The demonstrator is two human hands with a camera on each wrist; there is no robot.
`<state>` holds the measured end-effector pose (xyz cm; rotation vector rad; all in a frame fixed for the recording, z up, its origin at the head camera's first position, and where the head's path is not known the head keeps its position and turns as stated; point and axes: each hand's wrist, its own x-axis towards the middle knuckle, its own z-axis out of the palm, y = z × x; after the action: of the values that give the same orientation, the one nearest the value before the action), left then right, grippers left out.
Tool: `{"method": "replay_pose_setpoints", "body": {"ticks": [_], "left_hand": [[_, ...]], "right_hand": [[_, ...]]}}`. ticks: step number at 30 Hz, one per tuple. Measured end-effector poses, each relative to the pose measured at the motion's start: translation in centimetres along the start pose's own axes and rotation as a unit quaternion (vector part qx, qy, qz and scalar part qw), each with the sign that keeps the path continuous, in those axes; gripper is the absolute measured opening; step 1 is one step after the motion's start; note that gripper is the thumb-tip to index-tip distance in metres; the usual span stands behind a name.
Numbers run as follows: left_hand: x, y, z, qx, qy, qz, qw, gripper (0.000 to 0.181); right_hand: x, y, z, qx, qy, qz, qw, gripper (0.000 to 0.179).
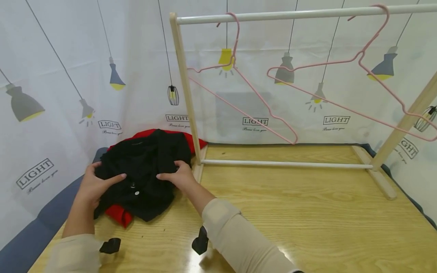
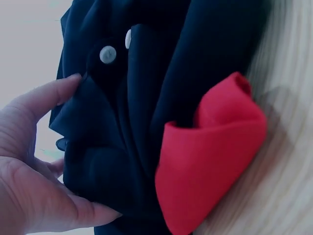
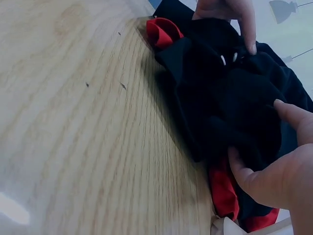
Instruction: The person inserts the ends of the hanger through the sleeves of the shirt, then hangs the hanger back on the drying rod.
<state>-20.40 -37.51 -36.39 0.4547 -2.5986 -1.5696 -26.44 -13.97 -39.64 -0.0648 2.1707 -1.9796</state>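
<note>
While the left hand (image 1: 92, 185) grips one side of the black shirt (image 1: 143, 167) and the right hand (image 1: 183, 177) holds the other, it lies bunched over red cloth (image 1: 119, 216) on the tabletop (image 1: 290, 212), beside the clothes rack (image 1: 186, 87).

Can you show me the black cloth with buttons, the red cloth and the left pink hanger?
Black cloth with buttons (image 1: 145, 172): head view, on its crumpled middle.
Red cloth (image 2: 205, 156): left wrist view, on its folded end.
Left pink hanger (image 1: 233, 61): head view, on its neck.
</note>
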Motion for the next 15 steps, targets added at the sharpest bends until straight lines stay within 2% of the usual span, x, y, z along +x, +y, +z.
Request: {"method": "replay_pose_setpoints", "body": {"ticks": [5, 9, 12, 15], "left_hand": [[0.0, 0.0, 0.3, -0.014, 0.028, -0.002, 0.9995, 0.093], [-0.4, 0.0, -0.2, -0.042, 0.028, -0.005, 0.9987, 0.083], [-0.7, 0.1, -0.5, -0.096, 0.011, 0.006, 0.9953, 0.074], [-1.0, 0.4, -0.6, -0.172, -0.007, 0.025, 0.9848, 0.067]], "right_hand": [[-0.5, 0.3, -0.1, 0.019, -0.015, -0.01, 0.9997, 0.069], [-0.9, 0.5, -0.2, 0.075, -0.034, -0.007, 0.9966, 0.064], [-1.0, 0.8, -0.4, 0.159, -0.067, 0.006, 0.985, 0.056], [-1.0, 1.2, -0.5, 0.236, -0.093, 0.022, 0.9671, 0.05]]}}
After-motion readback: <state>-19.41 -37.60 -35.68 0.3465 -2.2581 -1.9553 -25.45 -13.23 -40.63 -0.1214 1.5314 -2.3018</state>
